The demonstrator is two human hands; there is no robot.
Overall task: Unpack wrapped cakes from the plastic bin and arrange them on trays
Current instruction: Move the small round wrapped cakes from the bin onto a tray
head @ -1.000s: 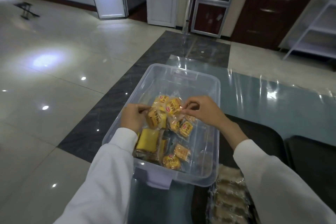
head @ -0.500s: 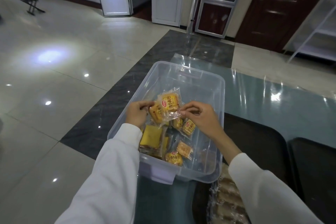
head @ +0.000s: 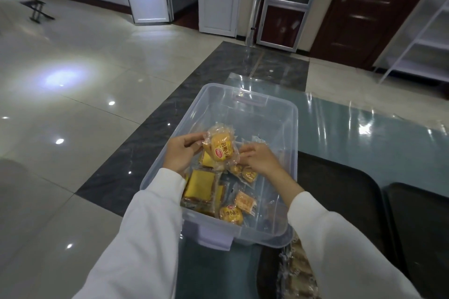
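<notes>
Head view: looks down past two white sleeves into a clear plastic bin point(head: 286, 114) on a glass-topped bench point(head: 364, 143).
Left hand point(head: 181, 153): raised over the near-left part of the bin, fingers and thumb curled onto the left edge of a round wrapped cake point(head: 221, 149), gripping its wrapper.
Round wrapped cake: golden, in a clear wrapper with a red-and-yellow label, held above the other packs and tilted toward the camera.
Right hand point(head: 258, 159): just right of that cake, fingers bent and pinching crinkled clear wrapper at the cake's right side; which pack that wrapper belongs to cannot be told, since fingers cover the spot.
Bin contents: a flat square yellow cake point(head: 200, 185) lies below the left hand near the left wall; a second round labelled cake point(head: 231, 214) sits by the near wall; a small pale rectangular cake point(head: 245, 201) lies just beside it; another labelled pack point(head: 249, 173) shows partly under the right wrist. The far half of the bin floor is bare.
Bin position: near end toward the person, with a handle tab point(head: 215, 238) on the near rim.
Trays: a dark tray point(head: 340, 196) lies just right of the bin under the right forearm, and a second dark tray point(head: 420, 226) beside it further right.
Already on tray: a row of wrapped cakes point(head: 295, 272) at the lower edge, partly hidden by the right sleeve, too dim for detail.
Surroundings: glossy tiled floor point(head: 73, 104), white doors point(head: 217, 0) and a white shelf rack point(head: 422, 36) beyond.
</notes>
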